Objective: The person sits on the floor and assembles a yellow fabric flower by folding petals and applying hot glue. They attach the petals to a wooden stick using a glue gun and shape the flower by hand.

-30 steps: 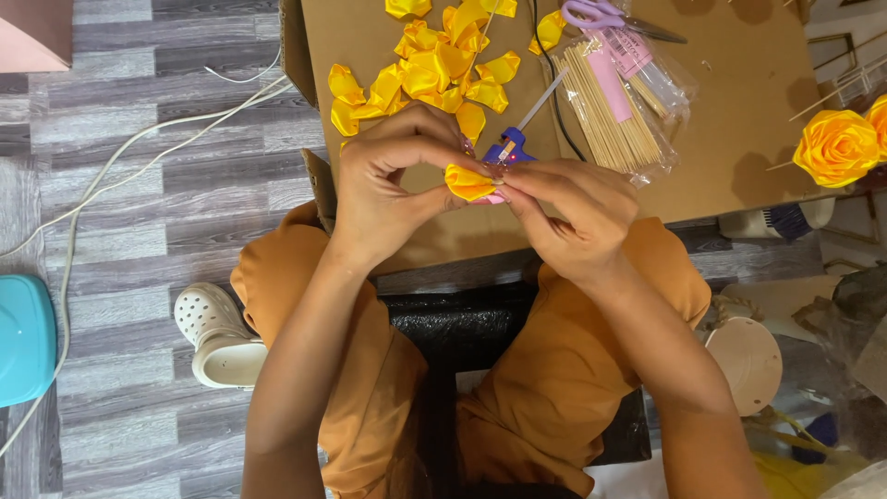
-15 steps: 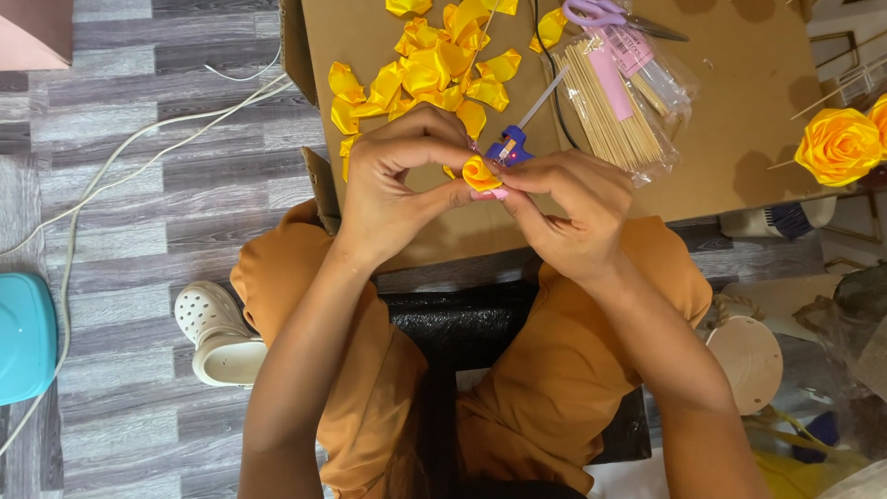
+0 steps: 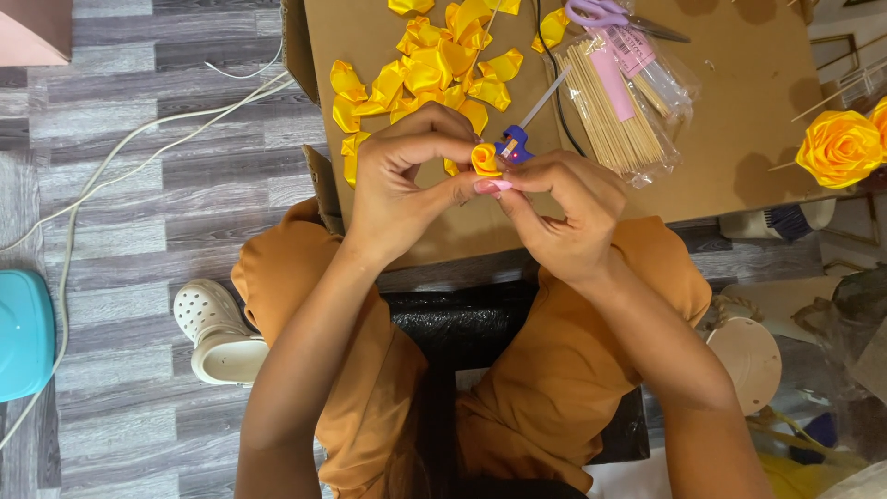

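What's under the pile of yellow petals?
The yellow petals lie on a brown cardboard sheet spread over the floor. The cardboard right beneath the heap is covered, so anything under there cannot be seen.

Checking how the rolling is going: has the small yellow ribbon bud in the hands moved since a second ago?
Yes. The yellow ribbon bud sits higher, nearer the pile of yellow petals on the cardboard sheet, now level with the blue glue gun.

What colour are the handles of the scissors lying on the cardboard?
The scissors have light purple handles, seen in the head view at the top edge.
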